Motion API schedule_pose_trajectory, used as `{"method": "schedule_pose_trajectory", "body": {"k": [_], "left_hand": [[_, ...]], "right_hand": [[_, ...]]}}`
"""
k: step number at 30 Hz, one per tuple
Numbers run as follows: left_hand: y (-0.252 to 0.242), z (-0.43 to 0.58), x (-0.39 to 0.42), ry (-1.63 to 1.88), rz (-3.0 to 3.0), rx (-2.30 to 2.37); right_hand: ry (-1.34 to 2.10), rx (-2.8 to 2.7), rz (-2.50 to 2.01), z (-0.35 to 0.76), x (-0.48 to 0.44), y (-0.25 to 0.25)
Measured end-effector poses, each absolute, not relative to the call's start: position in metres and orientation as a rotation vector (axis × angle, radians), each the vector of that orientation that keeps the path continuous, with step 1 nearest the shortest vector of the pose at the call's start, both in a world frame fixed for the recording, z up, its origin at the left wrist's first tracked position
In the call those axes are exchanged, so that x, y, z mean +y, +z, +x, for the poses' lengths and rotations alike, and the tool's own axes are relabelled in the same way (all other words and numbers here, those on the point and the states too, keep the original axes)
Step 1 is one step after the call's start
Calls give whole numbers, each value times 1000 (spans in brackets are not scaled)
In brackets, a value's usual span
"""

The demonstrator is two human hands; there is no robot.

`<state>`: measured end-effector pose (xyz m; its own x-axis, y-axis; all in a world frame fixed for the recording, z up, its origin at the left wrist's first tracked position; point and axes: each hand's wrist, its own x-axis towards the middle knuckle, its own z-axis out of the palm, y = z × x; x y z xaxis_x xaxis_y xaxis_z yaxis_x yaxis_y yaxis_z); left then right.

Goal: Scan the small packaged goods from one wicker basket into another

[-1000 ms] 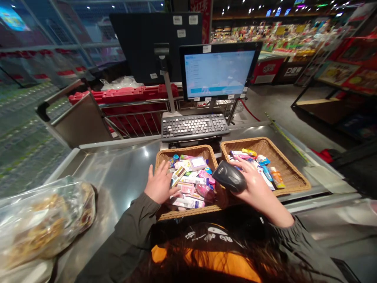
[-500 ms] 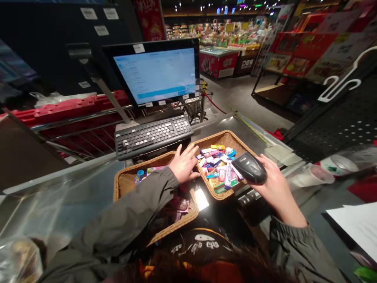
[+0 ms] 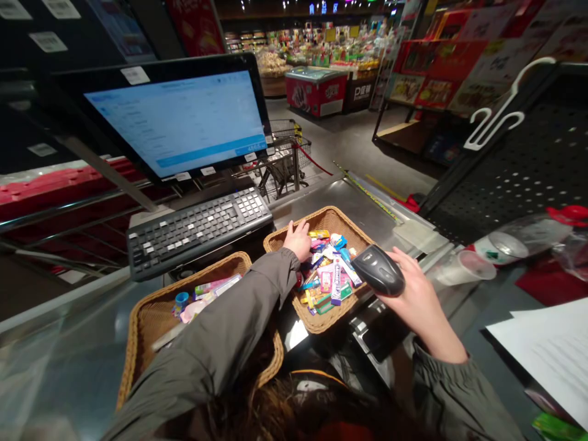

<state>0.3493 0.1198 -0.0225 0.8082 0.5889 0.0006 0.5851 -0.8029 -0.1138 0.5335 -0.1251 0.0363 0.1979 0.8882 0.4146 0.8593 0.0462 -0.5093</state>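
My right hand [image 3: 416,300] is wrapped round a black handheld barcode scanner [image 3: 380,269], whose head points left over the edge of a wicker basket [image 3: 328,323]. That basket holds a heap of small wrapped sweets [image 3: 327,269] in many colours. At its left side my left hand [image 3: 299,240] reaches in, fingers stretched out against the sweets, with nothing visible in them; the fingertips are partly hidden. Beneath my left sleeve [image 3: 239,312] stands a second wicker basket [image 3: 131,343] with a blue-capped item [image 3: 180,300] and several packets, partly covered by the arm.
Behind the baskets are a black keyboard [image 3: 202,229] and a lit monitor [image 3: 179,122]. To the right lie plastic cups [image 3: 473,266] and white papers [image 3: 546,349]. A white hook [image 3: 493,125] hangs on a dark perforated panel [image 3: 519,177]. Shopping carts [image 3: 285,165] stand beyond the counter.
My left hand has moved from over the gap between the baskets into the sweets basket. The view has turned, shifting the surroundings leftward. The scanner stays in my right hand.
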Motion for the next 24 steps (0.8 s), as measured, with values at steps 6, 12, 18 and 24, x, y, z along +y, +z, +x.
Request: {"method": "schedule_pose_trajectory", "body": {"k": [6, 12, 18, 24], "left_hand": [[-29, 360, 124, 94, -2868, -891], [-28, 358, 126, 110, -2909, -805], [-28, 362, 107, 114, -3054, -676], [-24, 345, 88, 181, -3058, -835]], "right_hand": [[104, -1601, -1806, 540, -120, 32], [141, -1565, -1820, 541, -117, 32], [130, -1562, -1824, 538, -118, 34], [118, -1596, -1796, 536, -116, 33]]}}
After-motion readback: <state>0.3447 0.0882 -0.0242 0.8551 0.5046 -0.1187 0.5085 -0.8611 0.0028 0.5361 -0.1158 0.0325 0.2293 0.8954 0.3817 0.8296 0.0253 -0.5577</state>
